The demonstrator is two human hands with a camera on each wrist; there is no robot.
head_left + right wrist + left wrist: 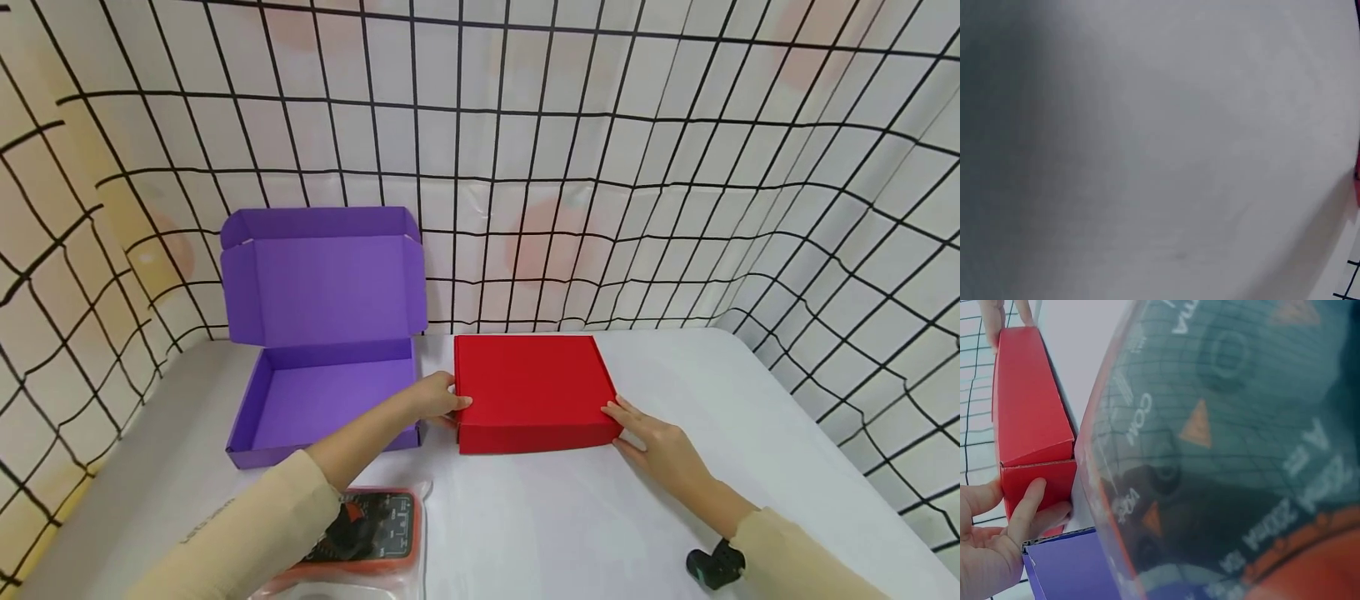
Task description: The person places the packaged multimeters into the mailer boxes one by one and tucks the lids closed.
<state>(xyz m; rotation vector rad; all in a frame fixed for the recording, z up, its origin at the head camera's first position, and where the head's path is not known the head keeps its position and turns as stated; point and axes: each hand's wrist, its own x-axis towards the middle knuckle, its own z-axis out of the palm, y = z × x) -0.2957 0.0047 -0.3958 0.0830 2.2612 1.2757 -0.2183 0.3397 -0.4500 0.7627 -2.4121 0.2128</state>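
A closed red cardboard box [532,383] lies on the white table, right of the middle. My left hand [435,398] grips its left side, with the thumb on the top edge and the fingers against the side wall. At the right front corner my right hand [652,437] holds the box, fingertips on the lid and thumb lower down. The left wrist view shows the left hand [997,537] at the box's end [1032,487] and the right hand's fingers at the far end. Only a sliver of red box [1357,181] enters the right wrist view.
An open purple box [330,400] stands to the left, its lid raised against the black grid. A multimeter [382,525] in clear packaging lies at the front, partly behind my left sleeve. A small black device [716,567] sits by my right wrist.
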